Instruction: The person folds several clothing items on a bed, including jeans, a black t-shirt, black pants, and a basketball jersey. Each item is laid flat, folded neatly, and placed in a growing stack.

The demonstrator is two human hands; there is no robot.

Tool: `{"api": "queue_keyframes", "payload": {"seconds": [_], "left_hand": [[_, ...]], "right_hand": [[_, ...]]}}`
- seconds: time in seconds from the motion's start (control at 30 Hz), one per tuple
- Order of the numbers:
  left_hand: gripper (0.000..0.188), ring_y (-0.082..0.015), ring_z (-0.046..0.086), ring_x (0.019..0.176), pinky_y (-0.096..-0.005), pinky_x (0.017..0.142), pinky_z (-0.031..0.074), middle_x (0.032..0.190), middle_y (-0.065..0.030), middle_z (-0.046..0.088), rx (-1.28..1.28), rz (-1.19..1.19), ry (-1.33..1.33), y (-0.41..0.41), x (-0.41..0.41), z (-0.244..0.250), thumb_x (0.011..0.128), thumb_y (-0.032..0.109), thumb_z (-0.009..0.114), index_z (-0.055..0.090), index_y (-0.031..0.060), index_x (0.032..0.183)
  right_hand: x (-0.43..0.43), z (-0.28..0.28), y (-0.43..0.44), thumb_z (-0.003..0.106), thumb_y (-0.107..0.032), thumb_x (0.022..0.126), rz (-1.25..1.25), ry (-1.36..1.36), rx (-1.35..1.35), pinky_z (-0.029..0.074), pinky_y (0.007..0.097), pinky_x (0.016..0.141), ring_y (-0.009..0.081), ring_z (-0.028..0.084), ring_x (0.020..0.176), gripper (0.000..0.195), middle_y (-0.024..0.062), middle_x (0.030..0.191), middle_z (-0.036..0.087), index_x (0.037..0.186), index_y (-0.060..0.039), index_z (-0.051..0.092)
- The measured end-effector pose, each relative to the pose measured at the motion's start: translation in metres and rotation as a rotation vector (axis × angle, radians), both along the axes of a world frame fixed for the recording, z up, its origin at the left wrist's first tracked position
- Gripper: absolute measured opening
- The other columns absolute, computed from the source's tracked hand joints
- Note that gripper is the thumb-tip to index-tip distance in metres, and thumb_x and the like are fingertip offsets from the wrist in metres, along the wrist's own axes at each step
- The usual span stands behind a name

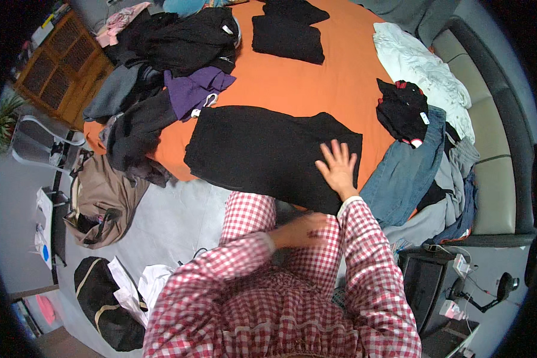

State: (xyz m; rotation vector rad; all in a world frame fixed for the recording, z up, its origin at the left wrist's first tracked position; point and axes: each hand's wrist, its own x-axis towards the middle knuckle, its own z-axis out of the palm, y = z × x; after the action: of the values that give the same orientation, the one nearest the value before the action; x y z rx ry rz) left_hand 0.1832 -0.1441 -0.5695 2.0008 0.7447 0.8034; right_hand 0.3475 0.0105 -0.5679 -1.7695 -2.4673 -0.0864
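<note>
A black garment (259,152), folded into a long shape, lies across the near edge of the orange bed sheet (273,87). My right hand (338,170) rests flat on its right end with the fingers spread. Blurred, my left hand (302,230) is over my lap, just below the garment's near edge; its fingers are hard to make out. Farther back lies a folded black garment (288,39), with another dark one behind it. A purple garment (197,89) with a white band is at the black garment's upper left.
Piled dark clothes (183,40) cover the bed's left side. On the right are blue jeans (402,174), a black top with red trim (402,112) and white cloth (423,76) beside a padded headboard (492,179). A brown bag (107,197) and a black bag (107,300) stand on the floor.
</note>
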Motion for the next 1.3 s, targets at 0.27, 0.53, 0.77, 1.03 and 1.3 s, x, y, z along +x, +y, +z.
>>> {"api": "queue_keyframes", "payload": {"seconds": [0.27,0.53,0.77,1.03,1.3], "left_hand": [[0.041,-0.0094,0.042,0.071,-0.0223,0.066,0.038,0.08,0.0021,0.045,-0.456,1.53,-0.54,0.025,-0.209,-0.025,0.078,0.036,0.076,0.046,0.0092,0.084],[0.041,-0.0182,0.061,0.09,-0.0329,0.072,0.054,0.105,-0.0063,0.063,-0.93,1.112,-0.962,0.046,-0.209,0.017,0.078,0.018,0.074,0.057,0.0058,0.113],[0.036,-0.0216,0.063,0.09,-0.0338,0.077,0.054,0.104,-0.0082,0.062,-0.404,0.781,-0.942,0.087,-0.153,0.103,0.078,0.002,0.068,0.056,0.0021,0.112],[0.071,-0.0178,0.052,0.106,-0.0266,0.09,0.042,0.118,-0.0197,0.054,-0.076,0.455,-0.071,0.118,0.009,0.127,0.069,0.004,0.069,0.039,-0.008,0.131],[0.084,-0.0117,0.051,0.092,-0.0226,0.085,0.04,0.112,-0.0063,0.055,-0.03,0.307,-0.26,0.104,0.038,0.061,0.074,0.003,0.062,0.023,0.0084,0.147]], "right_hand": [[0.03,0.001,-0.023,0.045,-0.054,0.09,-0.36,0.189,-0.024,0.013,0.0581,0.109,0.0352,0.015,0.14,0.062,0.0106,0.152,0.021,0.143,-0.0227,0.034],[-0.066,0.015,-0.111,0.065,-0.044,0.079,0.41,0.592,-0.038,0.028,0.0532,0.103,0.0362,0.039,0.127,0.072,0.0203,0.135,0.044,0.135,-0.0044,0.041],[-0.103,0.018,-0.13,0.067,-0.036,0.08,0.165,0.944,-0.265,0.017,0.0486,0.109,0.0344,0.026,0.136,0.088,0.0191,0.149,0.025,0.148,-0.0093,0.018],[-0.094,0.007,-0.117,0.07,-0.019,0.082,-0.178,1.526,-0.36,0.046,0.0279,0.073,0.0135,0.055,0.095,0.068,0.012,0.114,0.057,0.134,0.0009,0.032],[-0.083,-0.009,-0.123,0.065,-0.018,0.082,-0.217,1.696,-0.294,0.046,0.0336,0.073,0.0162,0.06,0.087,0.032,0.0113,0.094,0.065,0.104,0.0036,0.06]]}}
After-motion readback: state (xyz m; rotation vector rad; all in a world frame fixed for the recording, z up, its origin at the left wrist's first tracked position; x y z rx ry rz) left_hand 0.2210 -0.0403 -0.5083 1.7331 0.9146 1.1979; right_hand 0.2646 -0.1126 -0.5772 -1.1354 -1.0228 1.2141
